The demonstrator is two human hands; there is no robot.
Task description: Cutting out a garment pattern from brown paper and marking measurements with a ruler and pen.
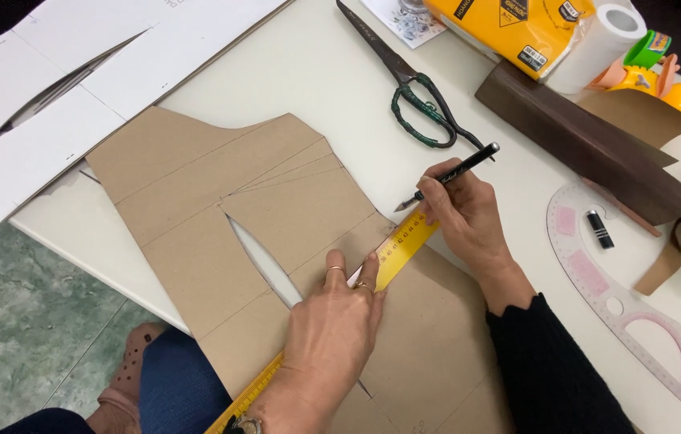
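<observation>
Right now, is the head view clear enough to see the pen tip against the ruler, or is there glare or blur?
Head view: evenly lit, soft shadows, no glare on the yellow ruler; pen tip sharp, right hand and left hand unblurred; slight wide-angle bend at the edges.

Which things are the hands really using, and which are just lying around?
In use:
left hand pressing the yellow ruler
right hand holding the black pen
brown card pattern under both

Lying about:
scissors
clear curve ruler
brown paper roll
yellow packet
white roll
white card sheets
</observation>
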